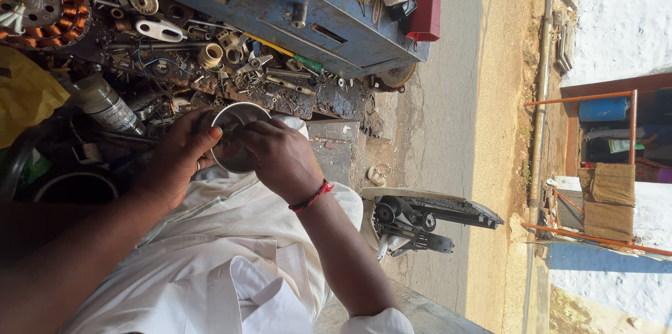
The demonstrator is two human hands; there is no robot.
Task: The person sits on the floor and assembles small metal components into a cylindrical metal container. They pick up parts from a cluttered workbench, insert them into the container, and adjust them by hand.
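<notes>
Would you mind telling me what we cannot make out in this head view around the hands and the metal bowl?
- Inside of the round metal bowl: the right hand covers part of it, so any contents are hidden.
- Left hand: its fingers go behind the bowl, so the grip is unclear.
- Copper-wound motor stator: cut off by the left edge.
- Small parts on the cluttered workbench: too tiny and tangled to tell apart.

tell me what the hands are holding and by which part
Both hands hold a round metal bowl-like part: left hand by its rim, right hand over the opposite edge.
</notes>
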